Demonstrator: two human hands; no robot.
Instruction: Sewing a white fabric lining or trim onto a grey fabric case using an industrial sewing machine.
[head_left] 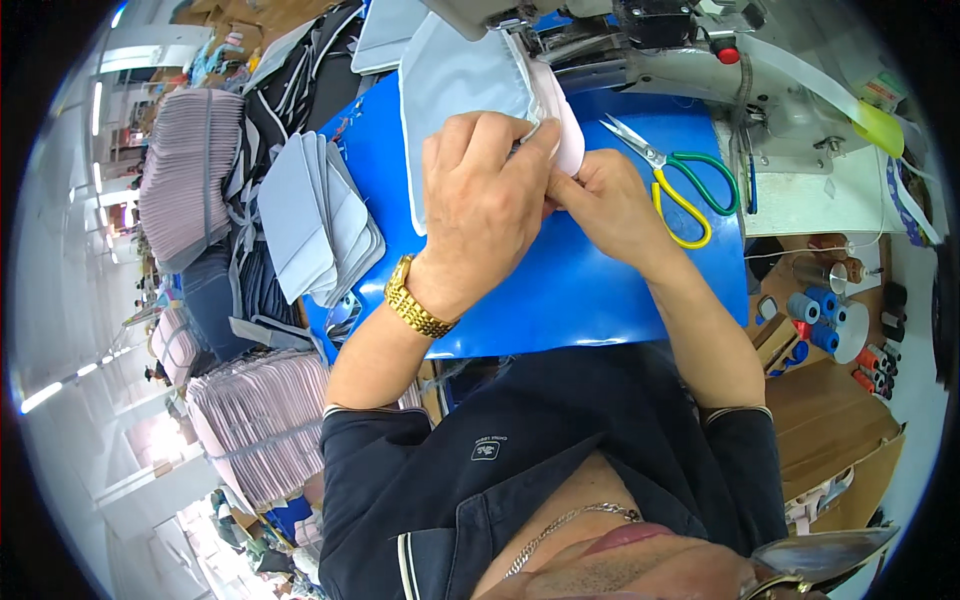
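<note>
Nearby, scissors (656, 160) and stacked grey panels (298, 215) flank the hands (482, 195), both curled closed on the edge of layered fabric (465, 75).

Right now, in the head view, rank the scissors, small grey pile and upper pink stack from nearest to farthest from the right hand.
From the right hand:
1. Scissors: just to its right.
2. Small grey pile: to its left, past the left hand.
3. Upper pink stack: farther left, beyond the small grey pile.
</note>
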